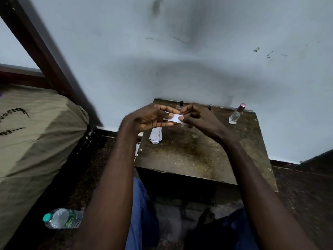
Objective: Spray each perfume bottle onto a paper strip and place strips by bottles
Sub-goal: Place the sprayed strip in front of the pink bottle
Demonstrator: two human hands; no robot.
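Observation:
Both hands are raised over the small worn wooden table [198, 152]. My left hand [153, 118] and my right hand [198, 118] pinch the two ends of one white paper strip [175, 117] between thumb and fingers. A pile of white paper strips [156, 136] lies on the table's left side, below my left hand. Behind the hands a perfume bottle with a black cap [180, 105] stands at the back edge, mostly hidden. A clear perfume bottle with a pink cap [236, 114] stands at the back right. A small dark bottle top [210, 106] shows between them.
The table stands against a pale blue wall [180, 51]. A large olive cloth sack [32, 138] fills the left side beside a dark wooden frame [41, 51]. A plastic water bottle with a teal cap [62, 218] lies on the dark floor at lower left.

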